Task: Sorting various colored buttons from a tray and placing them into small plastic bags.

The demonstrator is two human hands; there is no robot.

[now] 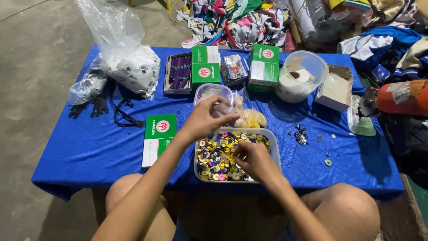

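- A seated person's right hand (253, 159) dips into a clear plastic tray (274, 145) of mixed buttons (218, 156) at the desk's (89, 151) near edge, fingers curled down among them; whether it grips one cannot be told.
- The left hand (206, 117) hovers just above the tray's far rim, fingertips pinched together, apparently on something too small to make out.
- Behind it sits a small clear tub (209, 91), with a bag of pale pieces (250, 118) beside it.
- A flat green-and-white box (158, 138) lies toward the near left corner.
- Along the far edge stand two more green boxes (206, 66) and (264, 68), an open carton of purple items (178, 73), a round clear container (302, 76) and an open brown box (335, 87).
- A white-filled plastic bag (131, 67) occupies the far left corner.
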